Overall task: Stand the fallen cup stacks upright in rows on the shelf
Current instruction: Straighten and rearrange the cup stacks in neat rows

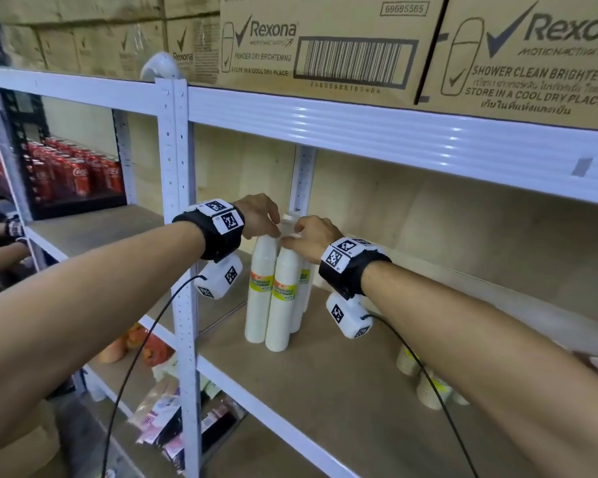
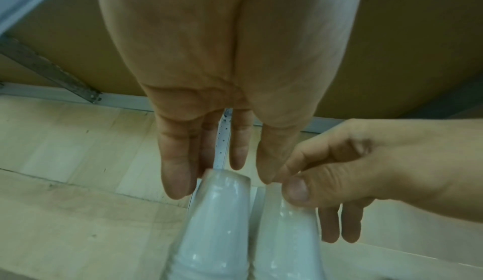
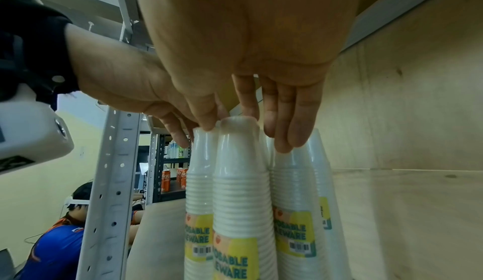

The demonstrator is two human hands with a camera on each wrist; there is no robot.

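Several white cup stacks (image 1: 280,305), wrapped in clear plastic with yellow-green labels, stand upright and close together on the shelf board (image 1: 325,391) beside the left post. My left hand (image 1: 261,219) has straight fingers whose tips touch the top of the left stack (image 2: 219,222). My right hand (image 1: 304,232) pinches the top of the neighbouring cup stack (image 3: 240,181) between thumb and curled index finger. Its other fingers (image 3: 287,140) reach down behind the tops. Beige cup stacks (image 1: 425,384) lie low at the right, partly hidden by my right forearm.
Rexona cartons (image 1: 325,46) fill the shelf above, so headroom is low. The white shelf post (image 1: 180,236) stands just left of the stacks. Cola cans (image 1: 76,174) sit on a farther rack. Another person's arms (image 1: 7,243) show at far left. Bare board runs to the right.
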